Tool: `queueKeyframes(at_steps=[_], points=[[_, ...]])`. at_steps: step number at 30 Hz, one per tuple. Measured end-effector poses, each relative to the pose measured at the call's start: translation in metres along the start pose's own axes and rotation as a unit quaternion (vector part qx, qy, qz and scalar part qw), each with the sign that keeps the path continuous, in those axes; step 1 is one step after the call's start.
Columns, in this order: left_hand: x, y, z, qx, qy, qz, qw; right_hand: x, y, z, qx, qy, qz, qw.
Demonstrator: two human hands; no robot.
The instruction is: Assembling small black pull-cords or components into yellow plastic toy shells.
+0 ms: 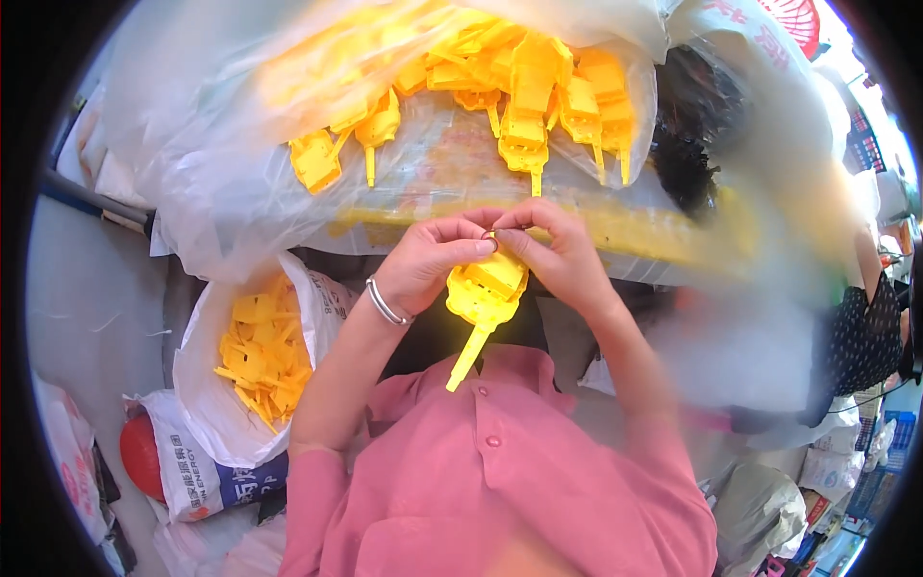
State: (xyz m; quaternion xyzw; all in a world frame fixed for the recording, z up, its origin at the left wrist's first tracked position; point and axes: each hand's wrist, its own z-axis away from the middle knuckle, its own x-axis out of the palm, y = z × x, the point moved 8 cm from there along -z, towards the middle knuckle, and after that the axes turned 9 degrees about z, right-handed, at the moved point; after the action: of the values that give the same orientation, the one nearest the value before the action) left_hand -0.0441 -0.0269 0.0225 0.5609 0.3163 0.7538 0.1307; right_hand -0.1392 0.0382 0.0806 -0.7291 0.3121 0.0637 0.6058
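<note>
Forearms (341, 375) are angling in from either side of the lower frame as the left hand (418, 260) and right hand (567, 260) are meeting near center, bent fingers (534, 215) pinching the upper end of a yellow plastic part (487, 290), its narrow stem (468, 357) pointing down toward a pink shirt (433, 462).

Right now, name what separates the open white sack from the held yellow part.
In the head view, the left forearm lies between the sack and the yellow part.

A hand could pass between the yellow plastic casing (488, 287) and the right forearm (625, 341); the table edge (625, 227) blocks ahead.
</note>
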Motion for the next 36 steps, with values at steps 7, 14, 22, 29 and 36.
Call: queueKeyframes(at_steps=[7, 14, 22, 29, 36], points=[[-0.021, 0.002, -0.005, 0.088, 0.076, -0.093, 0.989, 0.0, -0.005, 0.008, -0.047, 0.046, 0.109, 0.992], [0.001, 0.036, 0.009, 0.28, 0.119, -0.362, 0.881, 0.002, 0.002, 0.005, -0.02, 0.064, 0.061, 0.996], [0.004, 0.037, 0.006, 0.284, 0.059, -0.349, 0.891, -0.007, 0.003, 0.001, -0.012, 0.093, 0.018, 0.995], [-0.011, 0.025, 0.004, 0.26, 0.098, -0.203, 0.939, -0.001, -0.016, 0.007, -0.114, 0.109, 0.185, 0.97], [-0.01, 0.023, 0.003, 0.236, 0.122, -0.284, 0.921, 0.002, -0.009, 0.009, -0.121, 0.08, 0.169, 0.975]])
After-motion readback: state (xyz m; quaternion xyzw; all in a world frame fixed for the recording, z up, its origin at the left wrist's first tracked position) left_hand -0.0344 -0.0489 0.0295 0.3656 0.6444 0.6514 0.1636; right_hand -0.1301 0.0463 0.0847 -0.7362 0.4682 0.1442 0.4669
